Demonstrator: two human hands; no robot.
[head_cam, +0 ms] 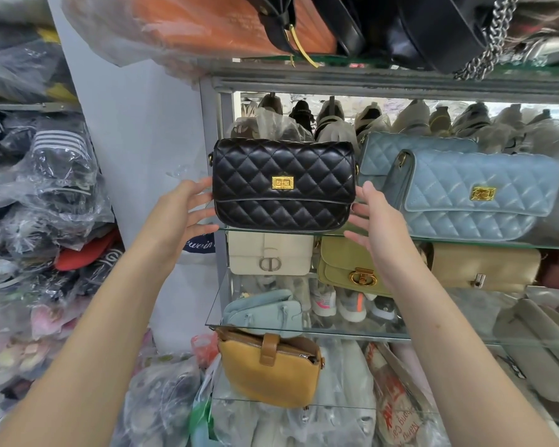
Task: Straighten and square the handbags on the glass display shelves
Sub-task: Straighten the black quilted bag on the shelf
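Two bare forearms, left forearm (94,317) and right forearm (449,333), reach up from the bottom corners of the head view toward a metal-framed rack of glass shelves.

The left hand (188,204) has its fingers straight and spread apart, with the fingertips at the left end of the black handbag (284,195). The right hand (375,217) is also spread and relaxed, its palm turned toward the bag's right end. I cannot tell whether it actually touches the bag. Neither hand curls round anything.

The black handbag stands upright at the left end of a glass shelf (465,244), facing forward. It is a rounded rectangle of glossy leather with puffy diamond quilting, a piped flap and a square gold clasp (283,182).

Just to its right a blue quilted handbag (478,195) of the same cut sits tilted, overlapping a second blue bag (410,150) behind it.

On the shelf below are a smooth cream bag (270,253) with a round metal emblem, an olive-yellow bag (346,269) with a gold ring buckle, and a beige bag (484,269).

Lower still, a pale green bag (262,311) lies above a mustard pouch (268,372) with a brown strap tab and a zip.

Crinkled clear plastic bundles (46,188) are piled on the left.
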